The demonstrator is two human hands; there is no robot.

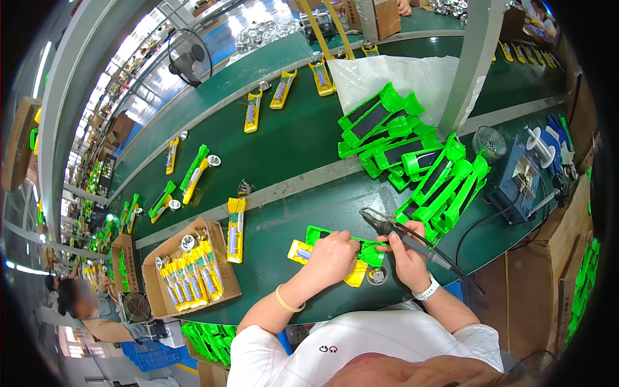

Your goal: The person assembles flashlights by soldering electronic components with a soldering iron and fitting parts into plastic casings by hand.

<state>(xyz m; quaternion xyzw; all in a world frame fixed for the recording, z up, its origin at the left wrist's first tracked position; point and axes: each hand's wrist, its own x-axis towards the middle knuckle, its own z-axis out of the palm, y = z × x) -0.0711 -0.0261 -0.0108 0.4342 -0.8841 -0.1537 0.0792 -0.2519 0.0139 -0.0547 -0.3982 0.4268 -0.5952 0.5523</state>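
Observation:
Near the table's front edge, my left hand (334, 258) is closed over a green casing (316, 233), its fingers pressed on the casing's upper side. Beside and below it lies a yellow casing (299, 251), with a round silver reflector (377, 276) at its right end. My right hand (410, 257) is closed around a black-handled tool (422, 248), which looks like a soldering iron; pliers (379, 220) lie against it. The right fingertips are close to the green casing's right end. What lies under the left palm is hidden.
Green casings (422, 155) are piled at the right, near a blue soldering station (512, 180). A cardboard box (229, 284) of yellow units stands left. Yellow units (253, 113) lie on the green conveyor (213, 129). A grey post (467, 71) rises behind. Another person (97, 309) sits far left.

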